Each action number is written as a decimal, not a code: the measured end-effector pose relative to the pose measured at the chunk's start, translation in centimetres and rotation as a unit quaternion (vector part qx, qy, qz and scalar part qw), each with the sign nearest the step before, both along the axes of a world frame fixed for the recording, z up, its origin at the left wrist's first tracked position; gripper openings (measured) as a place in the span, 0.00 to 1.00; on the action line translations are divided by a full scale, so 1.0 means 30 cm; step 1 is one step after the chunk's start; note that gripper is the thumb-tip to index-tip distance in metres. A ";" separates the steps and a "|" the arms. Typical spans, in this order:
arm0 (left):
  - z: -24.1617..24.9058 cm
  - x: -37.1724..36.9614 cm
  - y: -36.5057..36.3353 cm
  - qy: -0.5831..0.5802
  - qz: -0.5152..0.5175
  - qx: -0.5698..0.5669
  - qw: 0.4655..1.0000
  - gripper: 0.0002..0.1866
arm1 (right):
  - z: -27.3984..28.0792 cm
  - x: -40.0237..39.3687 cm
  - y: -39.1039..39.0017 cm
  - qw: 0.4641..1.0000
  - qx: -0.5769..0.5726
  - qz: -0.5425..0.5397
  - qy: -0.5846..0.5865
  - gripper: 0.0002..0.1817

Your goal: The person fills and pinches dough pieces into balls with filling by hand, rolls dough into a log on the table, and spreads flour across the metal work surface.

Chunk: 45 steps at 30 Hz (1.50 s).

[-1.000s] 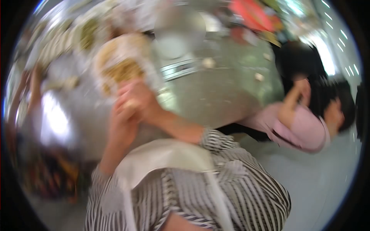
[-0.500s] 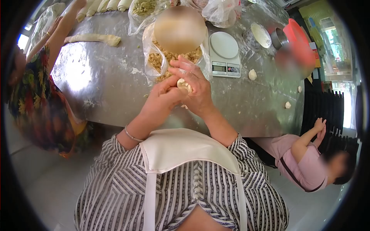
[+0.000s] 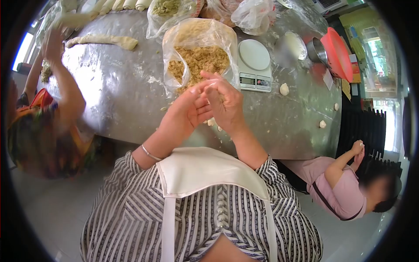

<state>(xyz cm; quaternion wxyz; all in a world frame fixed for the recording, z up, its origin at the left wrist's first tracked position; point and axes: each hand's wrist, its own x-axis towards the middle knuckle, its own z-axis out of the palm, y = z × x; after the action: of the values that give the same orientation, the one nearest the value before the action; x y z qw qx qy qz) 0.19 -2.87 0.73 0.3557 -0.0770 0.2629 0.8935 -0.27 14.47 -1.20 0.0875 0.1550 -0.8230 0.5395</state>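
My left hand (image 3: 185, 110) is turned palm toward me, its fingers stretched out against my right hand, and its visible palm is bare. My right hand (image 3: 228, 105) is bent inward over the left fingertips, its fingers partly curled. Whatever lies between the two hands is hidden from this angle. Just beyond them sits a plastic bag of crumbly brown filling (image 3: 198, 61). Small dough bits (image 3: 211, 122) lie on the metal table below my right hand.
A white kitchen scale (image 3: 254, 61) stands right of the filling, with a dough lump (image 3: 284, 89) beside it. Red basin (image 3: 337, 54) and metal bowl (image 3: 317, 50) are farther right. A dough roll (image 3: 104, 41) lies at left, near a co-worker's arms (image 3: 61, 65). Another person (image 3: 338, 187) is at right.
The pale dough piece visible between my hands earlier is out of sight. My left fingers have straightened, showing the palm. The co-worker at left has raised blurred hands.
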 end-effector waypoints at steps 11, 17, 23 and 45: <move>-0.060 0.016 -0.010 0.046 -0.024 -0.043 0.998 0.22 | 0.040 0.029 -0.031 0.952 -0.276 0.009 -0.135 0.26; -0.082 0.032 0.013 0.091 0.000 -0.020 0.996 0.25 | 0.022 0.029 -0.055 0.940 -0.305 -0.032 -0.151 0.31; -0.048 0.030 -0.013 0.058 -0.020 -0.033 0.998 0.19 | -0.012 0.021 0.002 0.966 -0.186 0.039 -0.175 0.34; -0.036 0.060 0.040 0.049 0.014 -0.051 0.997 0.19 | -0.034 0.064 -0.001 0.926 -0.255 0.039 -0.275 0.42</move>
<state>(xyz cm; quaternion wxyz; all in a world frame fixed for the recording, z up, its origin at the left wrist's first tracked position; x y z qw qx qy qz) 2.00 -1.66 -0.36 0.3256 -0.0552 0.3244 0.8864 1.64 14.42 -2.21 -0.1267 0.0056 -0.6427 0.7555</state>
